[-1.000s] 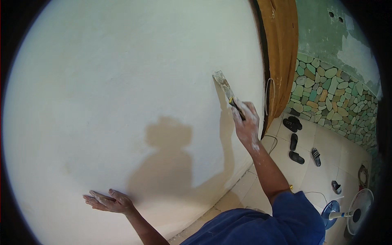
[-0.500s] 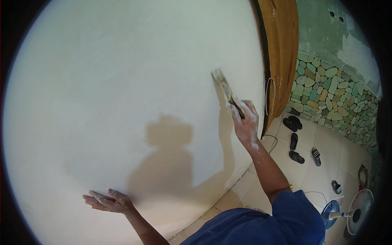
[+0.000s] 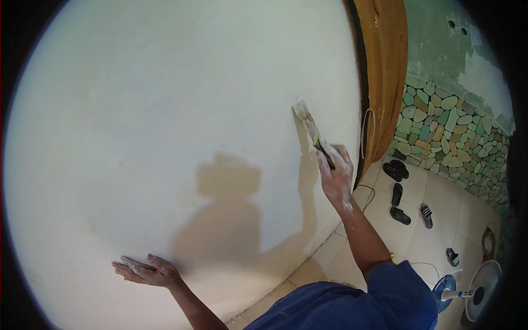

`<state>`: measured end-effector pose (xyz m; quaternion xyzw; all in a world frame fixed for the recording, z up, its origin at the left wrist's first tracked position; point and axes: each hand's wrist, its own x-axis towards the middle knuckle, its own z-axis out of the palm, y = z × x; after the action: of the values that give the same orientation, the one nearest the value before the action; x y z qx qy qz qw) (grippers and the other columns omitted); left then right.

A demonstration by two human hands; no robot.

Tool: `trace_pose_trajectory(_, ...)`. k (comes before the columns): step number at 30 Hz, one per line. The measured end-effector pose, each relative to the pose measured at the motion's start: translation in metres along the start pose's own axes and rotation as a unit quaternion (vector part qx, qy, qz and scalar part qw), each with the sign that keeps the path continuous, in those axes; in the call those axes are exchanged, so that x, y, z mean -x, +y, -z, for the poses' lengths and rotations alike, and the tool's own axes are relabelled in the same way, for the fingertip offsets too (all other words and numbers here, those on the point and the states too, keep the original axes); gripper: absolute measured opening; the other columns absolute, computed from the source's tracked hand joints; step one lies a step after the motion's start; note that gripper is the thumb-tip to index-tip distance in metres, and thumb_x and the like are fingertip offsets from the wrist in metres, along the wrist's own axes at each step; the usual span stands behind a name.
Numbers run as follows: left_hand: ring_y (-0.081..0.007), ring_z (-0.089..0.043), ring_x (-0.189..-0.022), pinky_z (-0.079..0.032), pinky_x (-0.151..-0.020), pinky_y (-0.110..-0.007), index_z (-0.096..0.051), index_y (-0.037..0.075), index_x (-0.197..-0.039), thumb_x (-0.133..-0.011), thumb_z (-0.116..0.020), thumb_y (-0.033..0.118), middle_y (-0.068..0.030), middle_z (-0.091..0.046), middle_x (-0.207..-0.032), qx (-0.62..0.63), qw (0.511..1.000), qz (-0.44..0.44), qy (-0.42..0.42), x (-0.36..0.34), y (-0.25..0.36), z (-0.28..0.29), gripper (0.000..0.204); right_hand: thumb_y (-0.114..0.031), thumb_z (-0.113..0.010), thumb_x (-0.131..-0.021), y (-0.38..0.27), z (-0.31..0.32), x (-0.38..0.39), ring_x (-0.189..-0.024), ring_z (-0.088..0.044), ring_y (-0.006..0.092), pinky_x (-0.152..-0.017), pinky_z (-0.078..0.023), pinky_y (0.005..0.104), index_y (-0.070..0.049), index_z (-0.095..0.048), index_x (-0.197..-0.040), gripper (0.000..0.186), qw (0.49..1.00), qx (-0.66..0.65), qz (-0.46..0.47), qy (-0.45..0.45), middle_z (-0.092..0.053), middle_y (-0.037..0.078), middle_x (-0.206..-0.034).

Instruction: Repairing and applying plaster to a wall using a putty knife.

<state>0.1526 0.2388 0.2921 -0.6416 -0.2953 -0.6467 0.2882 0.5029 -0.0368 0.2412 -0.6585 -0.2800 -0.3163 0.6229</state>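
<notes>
My right hand (image 3: 336,175) grips a putty knife (image 3: 308,122) by its dark handle, which has a yellow band near the blade. The blade, smeared with pale filler, points up and to the left, its tip at the white wall (image 3: 165,99). White residue covers my right fingers and wrist. Lower left, my left hand (image 3: 147,270) is open in front of the wall, fingers stretched out and coated in greyish filler. Whether it touches the wall I cannot tell.
A brown curtain (image 3: 382,71) hangs at the wall's right edge. Beyond it is a pebble-patterned wall (image 3: 448,129). Several dark sandals (image 3: 400,215) lie on the tiled floor (image 3: 410,234). A fan (image 3: 479,294) with a blue base stands at the lower right, near a cable.
My right hand and the putty knife now appear slightly lower and farther right. The curtain and floor have shifted slightly the same way in view. My left hand has stayed in about the same place.
</notes>
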Motion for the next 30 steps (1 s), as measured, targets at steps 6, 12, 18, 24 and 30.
trace_pose_trajectory(6, -0.0352, -0.018, -0.143, -0.006, -0.112, -0.055, -0.037, 0.004, -0.142, -0.098, -0.042, 0.041, -0.0166, -0.027, -0.152, 0.008, 1.000, 0.004, -0.001, 0.001, 0.001, -0.001, 0.058, -0.002, -0.062, -0.086, -0.028, 0.000, -0.057, -0.082, -0.060, 0.0246, -0.072, -0.050, 0.0325, -0.001, -0.061, -0.118, 0.032, 0.997, -0.017, 0.032, 0.063, -0.059, 0.015, -0.092)
trace_pose_trajectory(12, -0.0374, -0.017, -0.142, -0.004, -0.113, -0.053, -0.036, 0.002, -0.141, -0.099, -0.040, 0.043, -0.0229, -0.025, -0.151, 0.017, 1.000, -0.018, 0.005, 0.002, -0.008, 0.000, 0.059, 0.002, -0.063, -0.084, 0.001, 0.016, -0.009, -0.084, -0.061, 0.0235, -0.072, -0.051, 0.0318, 0.001, -0.061, -0.118, 0.033, 0.998, 0.000, 0.015, 0.065, -0.060, 0.015, -0.093)
trace_pose_trajectory(18, -0.0367, -0.019, -0.142, -0.007, -0.112, -0.056, -0.038, 0.003, -0.141, -0.097, -0.045, 0.042, -0.0184, -0.028, -0.151, 0.044, 0.999, -0.006, 0.011, -0.002, 0.000, 0.001, 0.059, 0.000, -0.063, -0.085, 0.030, 0.012, 0.028, -0.083, -0.061, 0.0242, -0.073, -0.050, 0.0319, 0.001, -0.061, -0.118, 0.033, 0.993, -0.001, -0.115, 0.040, -0.059, 0.015, -0.091)
trace_pose_trajectory(24, -0.0387, -0.020, -0.141, -0.010, -0.111, -0.058, -0.039, 0.005, -0.141, -0.097, -0.043, 0.044, -0.0196, -0.027, -0.151, 0.013, 1.000, 0.002, -0.004, -0.001, 0.001, 0.004, 0.059, -0.008, -0.061, -0.088, 0.037, -0.001, -0.062, -0.083, -0.060, 0.0265, -0.075, -0.049, 0.0342, -0.002, -0.062, -0.116, 0.028, 0.995, 0.054, -0.015, 0.080, -0.060, 0.015, -0.089)
trace_pose_trajectory(30, -0.0370, -0.021, -0.141, -0.012, -0.110, -0.058, -0.039, 0.003, -0.141, -0.097, -0.044, 0.042, -0.0174, -0.028, -0.151, 0.024, 1.000, -0.007, 0.002, 0.001, -0.004, 0.003, 0.058, -0.013, -0.062, -0.089, 0.042, 0.033, -0.098, -0.090, -0.061, 0.0303, -0.082, -0.048, 0.0358, -0.002, -0.063, -0.114, 0.028, 0.994, 0.022, 0.000, 0.105, -0.062, 0.018, -0.097)
